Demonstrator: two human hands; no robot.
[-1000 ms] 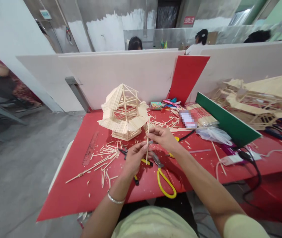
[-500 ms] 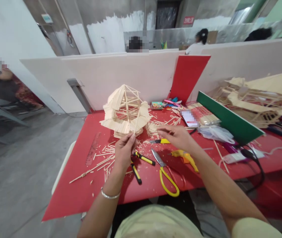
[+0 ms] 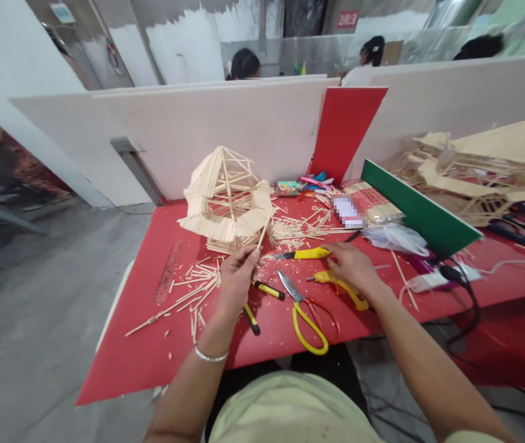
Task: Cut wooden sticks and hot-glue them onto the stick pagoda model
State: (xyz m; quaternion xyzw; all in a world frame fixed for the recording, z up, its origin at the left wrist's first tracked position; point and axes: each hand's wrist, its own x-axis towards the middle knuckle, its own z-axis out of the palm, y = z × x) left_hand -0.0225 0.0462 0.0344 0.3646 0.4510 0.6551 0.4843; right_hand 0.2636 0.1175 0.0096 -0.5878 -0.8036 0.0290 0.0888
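A thin wooden stick (image 3: 266, 229) slants up from the pinched fingers of my left hand (image 3: 238, 277), in front of a small pavilion-like model (image 3: 228, 203) built of sticks. My right hand (image 3: 353, 267) is low over the table, fingers apart. Its fingertips are at the rear end of a yellow utility knife (image 3: 308, 253), and just below them lies a yellow glue gun (image 3: 340, 288); whether they touch either is unclear. Scissors (image 3: 309, 320) with one yellow and one red handle lie between my arms. Black-and-yellow pliers (image 3: 268, 290) are partly hidden behind my left hand.
Loose sticks and chips (image 3: 197, 286) litter the red table (image 3: 124, 369). At the right are a phone (image 3: 348, 212), stick bundles (image 3: 384, 213), a plastic bag (image 3: 396, 239), a green board (image 3: 419, 209) and a larger stick model (image 3: 474, 166). White panels (image 3: 216, 117) rise behind.
My right hand has moved right and down, away from my left, to the knife's rear end. The stick in my left hand now shows clearly, tilted up. The view has shifted slightly.
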